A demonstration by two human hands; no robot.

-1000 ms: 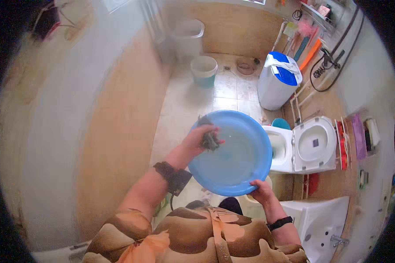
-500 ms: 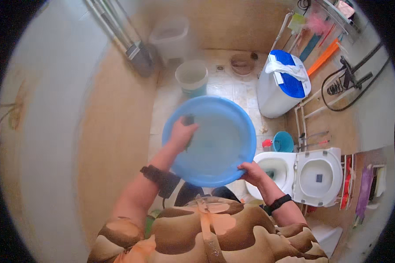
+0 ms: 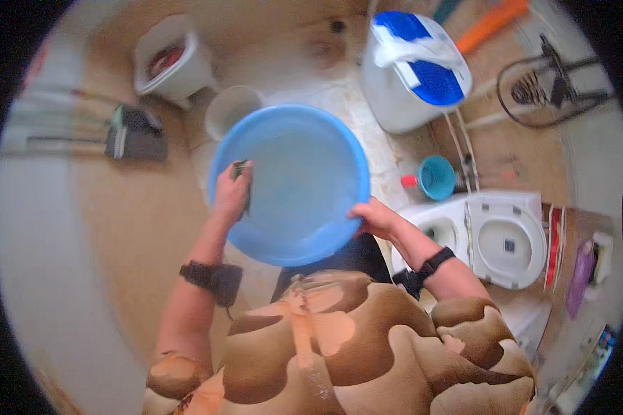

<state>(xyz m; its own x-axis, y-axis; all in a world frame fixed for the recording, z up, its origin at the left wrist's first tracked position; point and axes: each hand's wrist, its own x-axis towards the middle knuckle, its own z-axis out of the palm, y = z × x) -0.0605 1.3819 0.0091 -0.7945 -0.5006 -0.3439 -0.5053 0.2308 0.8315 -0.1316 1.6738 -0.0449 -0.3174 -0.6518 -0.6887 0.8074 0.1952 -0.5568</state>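
Looks down on a floor of pale, glossy tiles in a tight bathroom, past a smooth tan wall panel on the left and a white toilet with its lid raised on the right. Holds a wide, round, light blue plastic basin in front of the body, above the floor, with pale, cloudy water inside; cannot tell whether propped from beneath. Clamps right hand on the basin's right rim, thumb on top. Closes left hand round a bunched, dark green, cloth-like piece, just inside the left rim; cannot tell whether touching the water. Counts two hands, one basin and one green piece; two buckets, namely a whitish, round plastic bucket just behind the basin and a small teal plastic bucket near the toilet; one tall white plastic appliance with a bright blue lid and one crumpled white cloth on top; one white plastic container at far left, with something red inside; one dark grey scoop by the wall; two black straps, one per forearm.
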